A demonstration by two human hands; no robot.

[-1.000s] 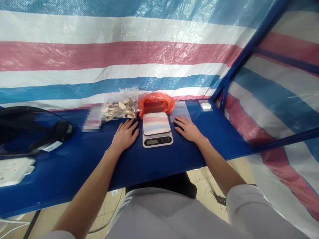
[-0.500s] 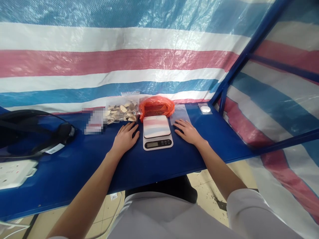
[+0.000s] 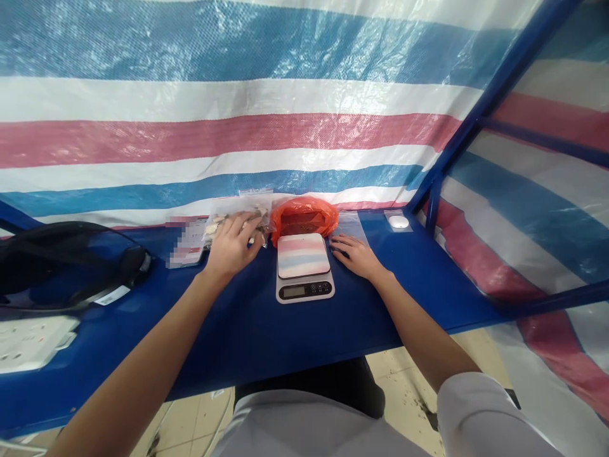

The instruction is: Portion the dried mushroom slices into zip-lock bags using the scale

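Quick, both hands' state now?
Left hand: open over the clear plastic bag of pale pieces, no grip visible.
Right hand: open, palm down, holding nothing visible.

clear zip bag of pale pieces, flat clear bag, on blue table

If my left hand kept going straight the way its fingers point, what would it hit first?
Most likely the clear bag of pale pieces: the left hand already overlaps it, though height above it is hard to judge.
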